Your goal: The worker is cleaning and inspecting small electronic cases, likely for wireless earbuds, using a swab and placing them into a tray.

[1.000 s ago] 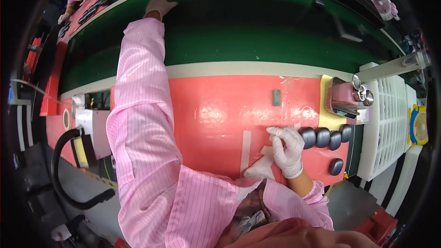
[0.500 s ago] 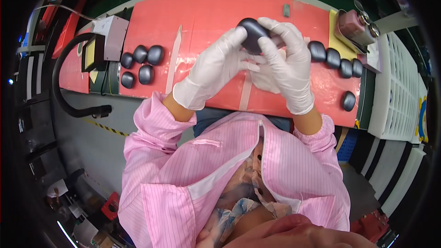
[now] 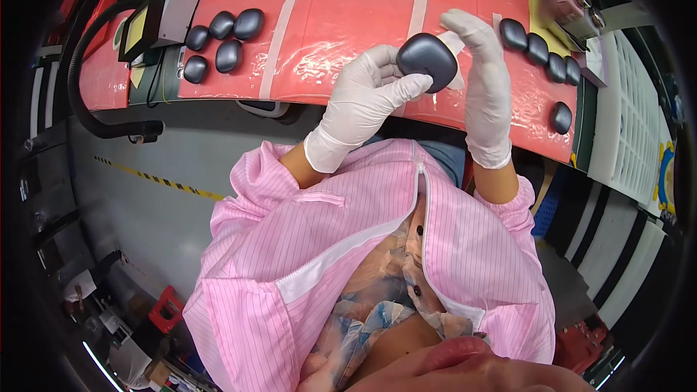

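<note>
My left hand (image 3: 374,91), in a white glove, grips a smooth, dark grey rounded case (image 3: 428,62) by its lower left side, thumb on the face toward me. Just right of the case, my right hand (image 3: 485,80), gloved too, is raised with its fingers together and bent at the tips. A thin white cloth (image 3: 454,45) hangs from those fingers, partly behind the case; the exact grip on it is hidden.
Several similar cases (image 3: 228,56) lie on the red table mat (image 3: 334,7) at left, and more cases (image 3: 537,49) at right. A black flexible arm (image 3: 83,105) curves at far left. A white slotted rack (image 3: 632,112) stands at right.
My right hand has come off the case and moved slightly right. The left hand alone now holds the case, lower and with its broad face toward me. The view has shifted too.
</note>
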